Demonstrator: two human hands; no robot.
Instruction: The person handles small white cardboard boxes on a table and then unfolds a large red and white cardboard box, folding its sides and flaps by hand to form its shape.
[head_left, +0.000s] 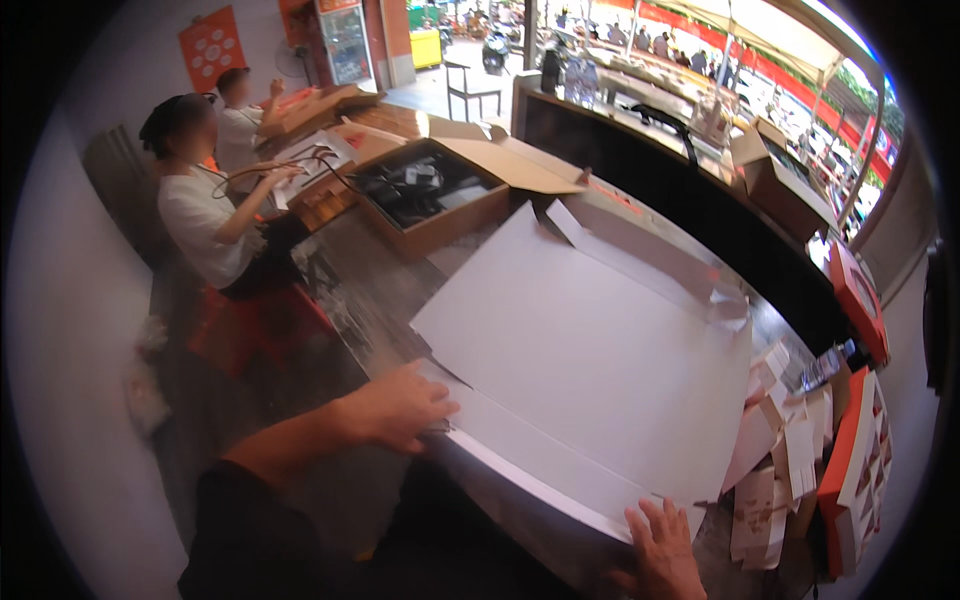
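Note:
A large flat white cardboard box blank (590,350) lies unfolded on the counter (375,280) in front of me. My left hand (400,405) grips its near left edge, fingers curled on the flap. At the lower right, my right hand (665,550) rests with spread fingers on the blank's near corner.
An open brown carton (440,195) with dark contents sits farther back. Folded orange-and-white boxes (850,470) and white flaps are stacked at the right. Two people (205,215) work at the counter's far left end. A dark raised ledge (650,180) runs along the counter's far side.

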